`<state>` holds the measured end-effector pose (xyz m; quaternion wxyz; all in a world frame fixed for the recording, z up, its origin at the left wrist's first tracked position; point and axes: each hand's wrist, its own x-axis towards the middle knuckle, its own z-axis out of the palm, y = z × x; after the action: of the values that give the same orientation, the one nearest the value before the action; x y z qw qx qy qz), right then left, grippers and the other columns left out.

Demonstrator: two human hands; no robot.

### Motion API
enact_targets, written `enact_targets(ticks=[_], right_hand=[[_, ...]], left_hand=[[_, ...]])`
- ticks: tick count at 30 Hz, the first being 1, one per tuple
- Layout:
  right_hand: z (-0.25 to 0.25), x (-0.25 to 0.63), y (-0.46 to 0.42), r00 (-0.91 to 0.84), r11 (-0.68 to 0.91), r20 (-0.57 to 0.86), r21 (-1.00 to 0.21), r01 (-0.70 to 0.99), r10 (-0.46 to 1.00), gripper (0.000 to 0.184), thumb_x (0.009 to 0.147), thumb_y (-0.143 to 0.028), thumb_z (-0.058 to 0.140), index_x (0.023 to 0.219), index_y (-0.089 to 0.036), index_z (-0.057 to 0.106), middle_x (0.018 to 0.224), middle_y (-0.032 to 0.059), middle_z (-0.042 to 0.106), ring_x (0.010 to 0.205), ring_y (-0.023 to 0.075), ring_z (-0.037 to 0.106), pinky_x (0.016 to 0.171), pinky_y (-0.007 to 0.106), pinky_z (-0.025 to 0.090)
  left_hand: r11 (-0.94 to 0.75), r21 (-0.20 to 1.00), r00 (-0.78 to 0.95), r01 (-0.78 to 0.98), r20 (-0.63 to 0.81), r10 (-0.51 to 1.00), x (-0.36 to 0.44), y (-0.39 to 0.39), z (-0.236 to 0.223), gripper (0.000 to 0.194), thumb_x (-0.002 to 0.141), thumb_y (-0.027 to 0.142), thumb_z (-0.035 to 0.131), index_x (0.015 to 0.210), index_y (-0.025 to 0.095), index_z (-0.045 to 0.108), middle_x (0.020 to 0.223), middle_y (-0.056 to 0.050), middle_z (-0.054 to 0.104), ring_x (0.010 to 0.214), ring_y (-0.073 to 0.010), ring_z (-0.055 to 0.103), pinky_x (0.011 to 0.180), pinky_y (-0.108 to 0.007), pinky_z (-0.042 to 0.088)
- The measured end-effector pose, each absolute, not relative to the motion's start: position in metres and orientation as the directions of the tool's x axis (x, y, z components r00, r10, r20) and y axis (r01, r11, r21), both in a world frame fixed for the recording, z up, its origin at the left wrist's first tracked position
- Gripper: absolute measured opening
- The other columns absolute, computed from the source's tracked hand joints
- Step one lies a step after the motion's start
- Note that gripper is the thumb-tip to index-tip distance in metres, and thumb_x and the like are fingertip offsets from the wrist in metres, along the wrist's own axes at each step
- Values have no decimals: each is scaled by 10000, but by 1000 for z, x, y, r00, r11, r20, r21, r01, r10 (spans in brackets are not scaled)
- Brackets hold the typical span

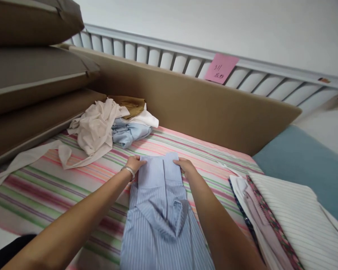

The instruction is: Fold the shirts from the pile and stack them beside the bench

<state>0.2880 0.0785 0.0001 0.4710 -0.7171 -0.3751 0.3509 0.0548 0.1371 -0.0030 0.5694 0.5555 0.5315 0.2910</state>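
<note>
A light blue striped shirt [169,240] lies lengthwise in front of me, its collar nearer to me and a flat folded section at its far end. My left hand [134,165], with a bracelet at the wrist, pinches the left far corner of that section. Opposite it, my right hand [185,166] pinches the right far corner between thumb and fingers. The near end of the shirt runs out of the bottom of the view. Beneath it is a striped sheet [81,202] in pink, green and white.
Crumpled clothes, among them a cream garment [97,123] and a light blue one [131,131], lie at the back left beside stacked brown cushions [30,75]. Folded clothes [293,210] are piled at the right. A brown board [199,108] stands along the back, below a pink note [222,68].
</note>
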Motion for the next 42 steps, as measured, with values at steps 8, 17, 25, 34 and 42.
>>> enact_targets(ticks=[8, 17, 25, 34, 42], right_hand=[[53, 276, -24, 267, -93, -20, -960, 264, 963, 192, 611, -304, 653, 765, -190, 642, 960, 38, 667, 910, 196, 590, 856, 344, 433], [12, 269, -97, 337, -128, 39, -879, 459, 941, 239, 639, -280, 538, 828, -227, 675, 1095, 64, 622, 1057, 219, 552, 923, 393, 419], [1, 231, -153, 649, -300, -66, -919, 256, 758, 393, 676, -430, 560, 970, -174, 614, 1004, 88, 665, 919, 232, 617, 849, 370, 466], [4, 200, -168, 633, -230, 40, -912, 340, 773, 358, 717, -401, 532, 975, -173, 628, 1035, 97, 655, 955, 233, 601, 886, 393, 446], [9, 180, -164, 410, -155, 162, -755, 637, 898, 320, 774, -221, 446, 1044, -191, 616, 1026, 81, 624, 972, 203, 577, 878, 359, 451]], left_hand=[[-584, 802, 631, 126, 389, 671, 5, 55, 52, 112, 764, 206, 568, 839, 189, 650, 925, -39, 663, 903, -177, 574, 840, -315, 423], [-735, 665, 879, 133, 264, 398, -25, 6, 41, 334, 776, 423, 595, 1047, 228, 604, 1147, -79, 607, 1072, -215, 536, 931, -368, 398], [-774, 534, 848, 341, 181, 499, -8, -19, 58, 620, 754, 525, 562, 1263, 188, 453, 1326, -134, 463, 1236, -277, 385, 1021, -460, 298], [-621, 501, 744, 603, -70, 665, 55, -48, 34, 421, 745, 201, 515, 1162, 179, 561, 1250, -146, 538, 1191, -321, 439, 953, -511, 328], [-486, 605, 738, 631, -276, 615, 61, 10, 45, 314, 824, 300, 431, 1026, 149, 619, 911, -71, 693, 823, -180, 641, 717, -262, 475]])
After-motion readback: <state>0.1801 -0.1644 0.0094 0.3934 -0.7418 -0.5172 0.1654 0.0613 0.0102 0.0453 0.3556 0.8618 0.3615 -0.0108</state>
